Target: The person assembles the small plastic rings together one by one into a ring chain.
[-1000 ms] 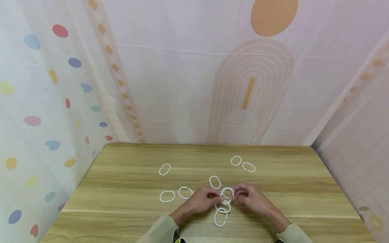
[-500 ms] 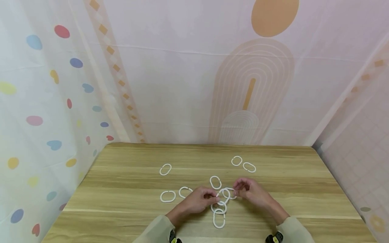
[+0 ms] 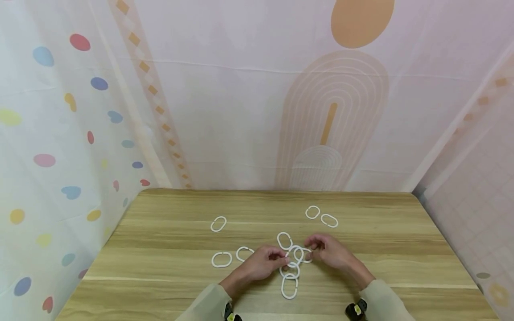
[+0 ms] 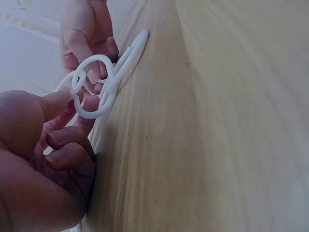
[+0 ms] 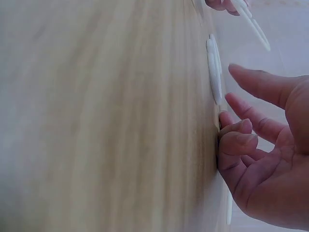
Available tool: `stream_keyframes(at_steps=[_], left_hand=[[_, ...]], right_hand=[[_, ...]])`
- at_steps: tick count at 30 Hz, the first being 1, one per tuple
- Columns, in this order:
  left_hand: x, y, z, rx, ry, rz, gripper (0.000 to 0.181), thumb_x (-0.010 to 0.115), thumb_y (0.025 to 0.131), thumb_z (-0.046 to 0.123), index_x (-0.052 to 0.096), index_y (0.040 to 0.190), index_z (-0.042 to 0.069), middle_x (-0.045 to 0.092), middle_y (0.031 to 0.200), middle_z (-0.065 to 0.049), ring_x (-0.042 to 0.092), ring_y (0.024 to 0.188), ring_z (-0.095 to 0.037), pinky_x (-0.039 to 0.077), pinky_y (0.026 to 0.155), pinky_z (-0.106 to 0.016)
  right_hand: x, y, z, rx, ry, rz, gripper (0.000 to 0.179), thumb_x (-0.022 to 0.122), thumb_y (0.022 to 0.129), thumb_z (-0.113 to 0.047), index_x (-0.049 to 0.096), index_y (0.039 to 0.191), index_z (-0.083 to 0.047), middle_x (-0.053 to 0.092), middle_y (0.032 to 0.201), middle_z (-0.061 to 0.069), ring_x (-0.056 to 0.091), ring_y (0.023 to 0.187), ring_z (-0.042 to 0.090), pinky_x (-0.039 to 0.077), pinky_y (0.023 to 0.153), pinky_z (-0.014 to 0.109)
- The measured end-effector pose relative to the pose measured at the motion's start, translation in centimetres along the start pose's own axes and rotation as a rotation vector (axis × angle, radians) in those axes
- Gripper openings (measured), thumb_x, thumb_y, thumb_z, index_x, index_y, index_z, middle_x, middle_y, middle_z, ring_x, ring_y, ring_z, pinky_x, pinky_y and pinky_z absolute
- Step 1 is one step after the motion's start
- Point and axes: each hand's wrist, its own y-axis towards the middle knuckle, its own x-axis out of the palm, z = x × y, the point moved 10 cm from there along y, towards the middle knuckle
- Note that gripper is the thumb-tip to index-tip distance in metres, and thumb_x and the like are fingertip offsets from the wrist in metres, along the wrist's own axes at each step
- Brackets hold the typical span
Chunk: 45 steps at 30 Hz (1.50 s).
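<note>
My left hand pinches a white oval plastic chain link between thumb and fingertips; it is tilted up off the table. Hooked below it is another link, and a further link hangs from that one toward me. At the right, a link overlaps the pinched one and lies on the table; whether they are hooked together I cannot tell. My right hand hovers beside that link. In the right wrist view, its thumb and forefinger stand apart with nothing between them.
A loose link lies just behind the chain. Two more lie left of my left hand, and one link sits farther back. A pair of links rests at the back right. Patterned cloth hangs behind the wooden table.
Both hands were close together at the upper links. My left hand has shifted slightly left with its link, while my right fingers have parted and drawn back from the right-hand link.
</note>
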Motion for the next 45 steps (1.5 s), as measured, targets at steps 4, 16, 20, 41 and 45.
stream_keyframes(at_steps=[4,16,20,41,45], left_hand=[[0.1,0.15,-0.01,0.005,-0.002,-0.002,0.016,0.066,0.095,0.014,0.071,0.088,0.001,0.071,0.082,-0.015,0.056,0.076,-0.007,0.041,0.073,-0.021],[0.2,0.34,-0.13,0.014,-0.005,0.009,0.016,0.066,0.095,0.013,0.071,0.088,0.0,0.071,0.082,-0.014,0.058,0.075,-0.008,0.042,0.071,-0.019],[0.19,0.37,-0.1,0.02,-0.015,0.006,0.015,0.066,0.094,0.013,0.071,0.088,-0.001,0.071,0.082,-0.016,0.057,0.074,-0.008,0.042,0.07,-0.019],[0.31,0.27,0.49,0.031,0.013,0.004,0.013,0.067,0.093,0.011,0.073,0.089,0.001,0.071,0.085,-0.013,0.056,0.075,-0.004,0.044,0.071,-0.019],[0.39,0.37,0.77,0.042,0.05,0.005,0.014,0.069,0.093,0.013,0.074,0.089,0.001,0.071,0.085,-0.01,0.056,0.076,-0.002,0.045,0.073,-0.019]], right_hand=[[-0.09,0.23,0.22,0.005,-0.015,0.017,0.023,0.075,0.079,-0.002,0.067,0.1,0.001,0.058,0.085,0.006,0.051,0.079,0.016,0.042,0.068,0.022],[-0.28,0.6,0.54,-0.007,-0.088,0.069,0.014,0.076,0.077,0.003,0.068,0.088,0.0,0.057,0.076,0.0,0.05,0.072,0.008,0.041,0.064,0.02],[-0.34,0.65,0.66,0.002,-0.088,0.078,0.013,0.074,0.077,0.005,0.068,0.086,0.0,0.057,0.075,0.001,0.051,0.071,0.009,0.041,0.063,0.019],[-0.59,0.4,0.6,0.011,-0.09,0.091,0.004,0.071,0.084,0.002,0.067,0.086,0.002,0.06,0.075,0.001,0.052,0.07,0.01,0.042,0.062,0.02],[-0.71,0.25,0.83,0.025,-0.062,0.085,0.004,0.069,0.086,0.002,0.066,0.089,0.003,0.062,0.077,0.003,0.054,0.071,0.012,0.044,0.062,0.021]])
